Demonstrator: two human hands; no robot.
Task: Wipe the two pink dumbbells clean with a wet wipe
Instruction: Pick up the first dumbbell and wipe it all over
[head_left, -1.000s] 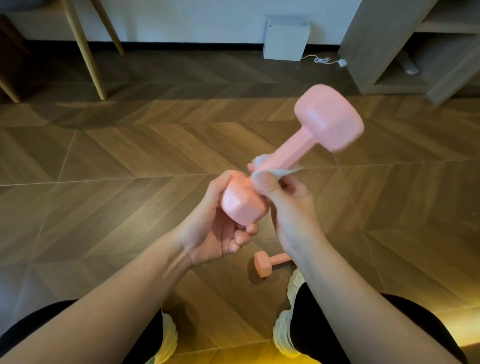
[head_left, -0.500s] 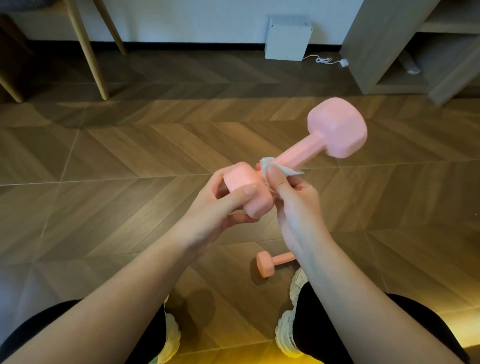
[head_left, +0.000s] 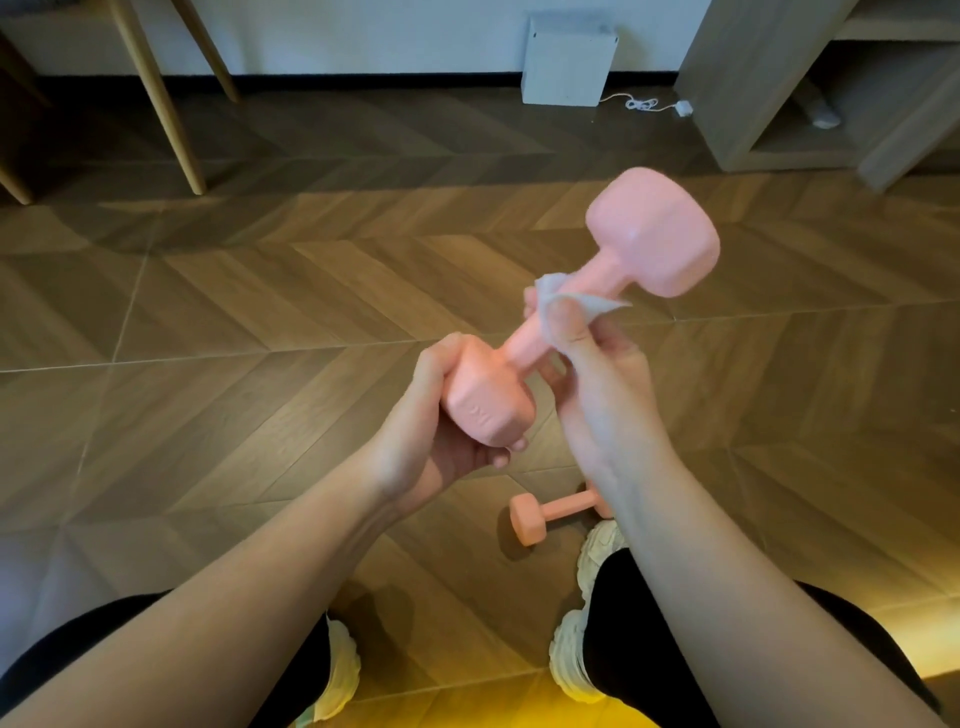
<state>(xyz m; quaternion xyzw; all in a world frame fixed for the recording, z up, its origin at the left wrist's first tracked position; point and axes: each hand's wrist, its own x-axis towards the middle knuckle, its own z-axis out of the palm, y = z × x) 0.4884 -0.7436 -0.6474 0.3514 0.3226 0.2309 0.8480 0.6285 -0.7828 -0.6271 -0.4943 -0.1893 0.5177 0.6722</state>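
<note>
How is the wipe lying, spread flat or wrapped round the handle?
Wrapped: the wipe curls round the held dumbbell's handle, pinched by the right hand.

- Open floor (head_left: 249, 332) runs wide to the left of the hands, room to pass there.
- Centre is blocked: left hand (head_left: 431, 447) grips the held dumbbell (head_left: 522, 351) by its near head, right hand (head_left: 597, 384) pinches the wet wipe (head_left: 569, 304) round the handle.
- Under the right forearm, the second dumbbell (head_left: 550, 512) lies just beside the right shoe (head_left: 597, 545), a tight spot.
- Wooden legs (head_left: 161, 104) stand far left, white box (head_left: 569, 60) at the wall, shelf unit (head_left: 753, 88) far right.
</note>
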